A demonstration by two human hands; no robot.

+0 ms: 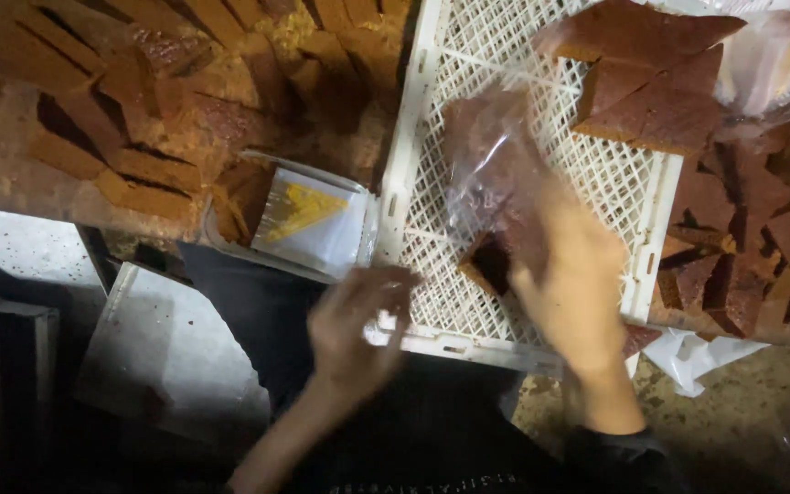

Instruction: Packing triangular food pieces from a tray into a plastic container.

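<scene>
- Nearest the camera, the person's dark-sleeved arms rise from the bottom edge, over a dark garment.
- The left hand (354,320) hovers at the near rim of the white crate (413,137); it is blurred, its fingers (390,279) loosely curled and holding nothing that I can make out. Whether it touches the rim I cannot tell.
- The right hand (564,274) is over the near part of the crate's lattice floor. Its fingers pinch a clear plastic bag (491,160) with a triangular brown cake slice (486,261) at the bag's lower end; the bag rises away from the hand, blurred.
- To the left of the crate, just beside its wall, lies a stack of clear wrappers with a yellow triangle print (308,215) in a shallow tray.
- At the near left sit pale speckled slabs (162,352), dim in the shadow.
- In the far right corner of the crate lie several large brown cake slices (656,78), overlapping one another.
- Right of the crate, more cut cake pieces (752,247) lie crowded on the desk, with crumpled clear plastic (779,59) above them.
- Farthest left, many long brown cake strips (139,101) cover the crumb-strewn surface.
</scene>
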